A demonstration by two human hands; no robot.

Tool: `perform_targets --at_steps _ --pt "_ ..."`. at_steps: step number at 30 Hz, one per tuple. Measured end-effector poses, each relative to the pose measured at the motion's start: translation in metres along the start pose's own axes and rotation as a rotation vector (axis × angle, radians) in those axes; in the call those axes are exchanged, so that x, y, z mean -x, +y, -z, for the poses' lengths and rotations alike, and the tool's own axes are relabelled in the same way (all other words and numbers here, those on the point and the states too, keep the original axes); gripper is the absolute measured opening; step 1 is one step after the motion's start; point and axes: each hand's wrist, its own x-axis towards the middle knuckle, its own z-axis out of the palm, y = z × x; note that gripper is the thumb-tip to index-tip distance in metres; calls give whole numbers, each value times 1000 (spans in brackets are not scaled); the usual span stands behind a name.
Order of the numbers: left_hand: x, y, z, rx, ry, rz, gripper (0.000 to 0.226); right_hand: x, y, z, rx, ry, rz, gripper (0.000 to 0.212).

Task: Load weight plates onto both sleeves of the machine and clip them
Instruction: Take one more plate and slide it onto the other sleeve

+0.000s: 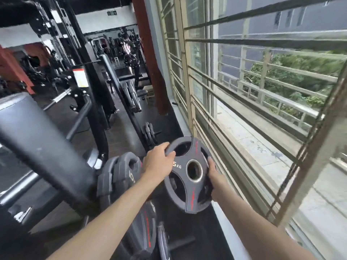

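Observation:
I hold a black weight plate [189,175] marked "5 KG", with red lettering and a steel-ringed centre hole, upright in front of me. My left hand [157,164] grips its upper left rim through a cut-out. My right hand [216,182] grips its right edge. Just left of it, two black 10 kg plates [120,173] sit side by side on the machine. More plates [146,233] with red lettering hang lower down, partly hidden by my left forearm. No clip is in view.
The machine's thick black padded arm [37,143] slants across the left. A barred window [253,109] and its white sill run close along the right. Further plates [149,134] and racks [131,94] stand on the dark floor ahead.

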Motion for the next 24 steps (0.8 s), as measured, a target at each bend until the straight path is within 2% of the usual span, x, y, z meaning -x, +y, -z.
perform_targets --at_steps 4,8,12,14,18,20,24 --pt "37 -6 53 157 106 4 44 57 -24 -14 7 -26 111 106" --pt "95 -36 114 311 237 -19 25 137 -33 -41 -15 -119 255 77" --pt "174 -83 175 442 384 -2 32 237 -18 -69 61 -233 386 70" --pt "223 -110 203 486 469 7 38 291 -1 -83 84 -278 453 62" --pt "328 -168 260 465 605 31 49 403 52 -120 45 -419 504 73" --pt "380 -197 289 423 679 56 50 452 85 -137 57 -473 496 72" --pt "470 -251 337 438 777 109 45 531 149 -174 84 -619 431 86"
